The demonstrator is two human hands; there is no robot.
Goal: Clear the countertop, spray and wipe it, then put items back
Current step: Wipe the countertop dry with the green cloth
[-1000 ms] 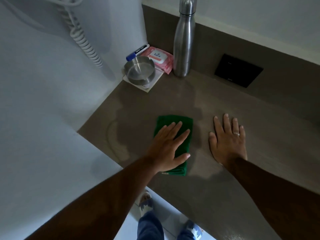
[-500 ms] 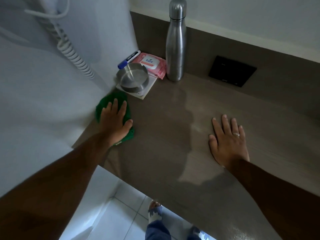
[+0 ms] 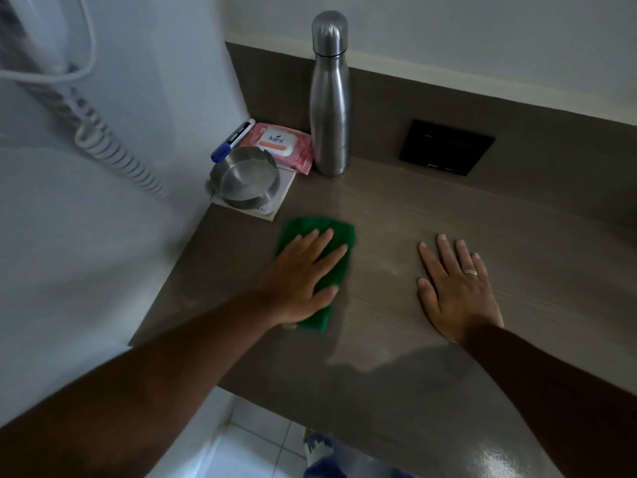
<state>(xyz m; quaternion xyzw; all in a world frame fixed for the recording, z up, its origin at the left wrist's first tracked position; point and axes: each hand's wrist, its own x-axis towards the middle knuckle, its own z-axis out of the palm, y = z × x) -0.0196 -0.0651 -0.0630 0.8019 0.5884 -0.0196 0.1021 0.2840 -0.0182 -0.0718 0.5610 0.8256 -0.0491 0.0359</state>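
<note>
Left hand (image 3: 306, 277) lies flat, fingers straight and spread, pressing green cloth (image 3: 339, 236) onto countertop (image 3: 396, 205). Right hand (image 3: 458, 288) flat and splayed on bare surface, well to the side, holding nothing. Cloth folded oblong; long axis runs along the left hand's fingers, from wrist toward the far corner. Judgement: wiping underway. Keep palm pressure even, overlap strokes, stop short of ashtray (image 3: 244, 179) just beyond fingertips

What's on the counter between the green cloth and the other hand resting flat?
Nothing: in the head view, the stretch of countertop between the green cloth under the left hand and the right hand is bare.
</note>
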